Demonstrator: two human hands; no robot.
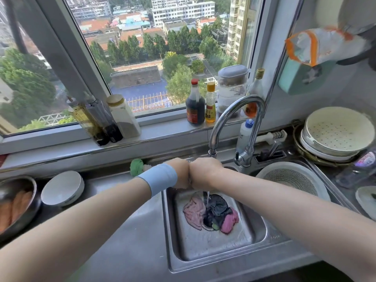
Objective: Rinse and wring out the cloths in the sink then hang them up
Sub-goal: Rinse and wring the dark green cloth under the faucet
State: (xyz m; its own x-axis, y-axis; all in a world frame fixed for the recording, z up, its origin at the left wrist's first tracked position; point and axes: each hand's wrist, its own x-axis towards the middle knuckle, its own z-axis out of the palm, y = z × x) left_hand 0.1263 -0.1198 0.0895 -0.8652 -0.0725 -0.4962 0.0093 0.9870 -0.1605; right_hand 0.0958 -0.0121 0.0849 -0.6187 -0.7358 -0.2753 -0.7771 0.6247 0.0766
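Note:
Both my hands meet under the tap spout (212, 151), above the back of the sink (258, 226). My left hand (180, 173), with a blue wristband, and my right hand (204, 173) press knuckle to knuckle, backs facing me. Their fingers curl under and away from me, so anything between them is hidden. A thin stream of water falls below them onto the cloths. On the sink floor lie a pale pink cloth (193, 212), a dark cloth (217, 208) and a bright pink cloth (230, 220), bunched over the drain.
A green cloth (136, 166) sits on the ledge behind the sink. Bottles (195, 102) line the windowsill. A white bowl (63, 188) and a metal bowl (18, 202) stand on the left. Strainers (293, 180) and a colander (337, 131) stand on the right.

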